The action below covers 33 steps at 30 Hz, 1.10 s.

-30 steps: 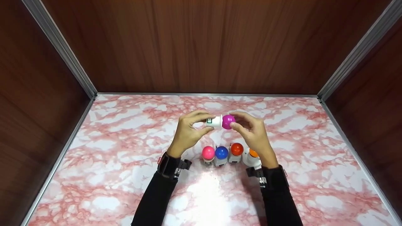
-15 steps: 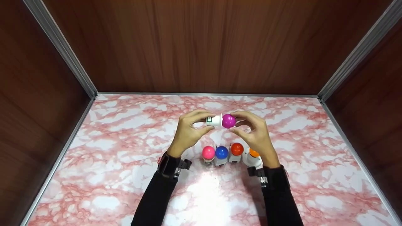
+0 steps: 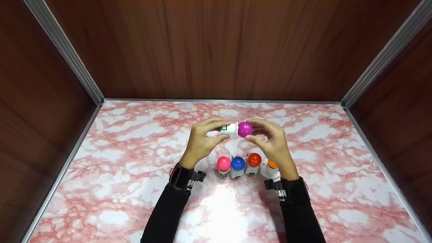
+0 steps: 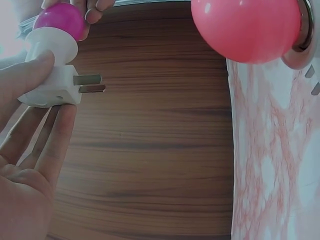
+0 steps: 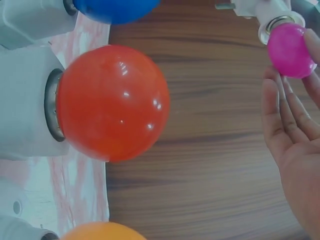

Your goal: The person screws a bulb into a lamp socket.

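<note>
Above the table, my left hand point(image 3: 202, 140) grips a white plug-in lamp socket point(image 4: 52, 45) between thumb and fingers, lying sideways in the head view. Two flat metal prongs point(image 4: 89, 84) stick out of its side. My right hand point(image 3: 271, 143) pinches a magenta light bulb point(image 3: 245, 129) by its round glass, thumb on the near side. The bulb's base sits at the socket's mouth, and a bit of metal ring shows there in the right wrist view. Nearer to me stand a pink bulb point(image 3: 223, 163), a blue bulb point(image 3: 238, 163) and a red bulb point(image 5: 114, 102), each in a pale holder.
An orange bulb point(image 3: 272, 164) in a round white base point(image 3: 269, 172) ends the row, partly covered by my right wrist. Brown wood-grain panels point(image 3: 216, 50) wall the marbled pink-and-white table point(image 3: 135, 141) at the back and both sides.
My right thumb has shifted down from the magenta bulb's face to its lower edge, so the fingers sit differently round the glass. The left hand keeps its hold on the socket.
</note>
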Tool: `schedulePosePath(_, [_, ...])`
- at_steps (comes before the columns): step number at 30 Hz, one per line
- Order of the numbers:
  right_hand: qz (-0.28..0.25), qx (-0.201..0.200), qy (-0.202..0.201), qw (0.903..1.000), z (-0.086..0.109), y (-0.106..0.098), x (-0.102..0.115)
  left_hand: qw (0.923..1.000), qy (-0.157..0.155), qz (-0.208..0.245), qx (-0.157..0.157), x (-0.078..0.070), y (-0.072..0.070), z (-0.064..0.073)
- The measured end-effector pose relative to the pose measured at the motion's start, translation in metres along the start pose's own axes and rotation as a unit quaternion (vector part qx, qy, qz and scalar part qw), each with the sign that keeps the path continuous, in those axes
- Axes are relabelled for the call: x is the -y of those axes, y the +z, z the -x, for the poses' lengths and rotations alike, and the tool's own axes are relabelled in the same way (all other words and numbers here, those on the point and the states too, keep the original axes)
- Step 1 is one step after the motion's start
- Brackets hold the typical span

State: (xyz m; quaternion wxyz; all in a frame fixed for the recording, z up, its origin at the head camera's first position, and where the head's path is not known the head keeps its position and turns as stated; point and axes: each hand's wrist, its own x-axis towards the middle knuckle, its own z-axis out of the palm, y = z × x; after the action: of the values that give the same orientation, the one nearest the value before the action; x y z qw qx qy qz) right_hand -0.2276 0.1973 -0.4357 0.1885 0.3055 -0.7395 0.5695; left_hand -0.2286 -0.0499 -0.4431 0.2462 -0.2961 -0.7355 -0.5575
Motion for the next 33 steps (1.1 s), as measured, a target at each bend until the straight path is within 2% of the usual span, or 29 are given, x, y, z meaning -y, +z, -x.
schedulePosePath(6, [-0.015,-0.023,0.031,0.9991,-0.001,0.003,0.006,1.0,0.003,0.004,0.007,-0.002,-0.001,-0.003])
schedulePosePath(13, [-0.041,-0.039,0.07,0.9959,-0.002,0.007,0.011,0.9998,-0.008,-0.018,0.0,-0.004,-0.002,-0.002])
schedulePosePath(20, [-0.076,-0.064,0.106,0.9894,-0.001,0.012,0.013,0.9987,-0.042,-0.026,0.004,-0.003,-0.005,0.0])
schedulePosePath(27, [-0.122,-0.094,0.152,0.9763,0.0,0.022,0.014,0.997,-0.077,-0.001,0.012,-0.003,-0.009,0.005])
schedulePosePath(33, [-0.135,-0.089,0.144,0.9764,0.0,0.029,0.014,0.992,-0.122,0.006,0.033,-0.004,-0.017,0.008])
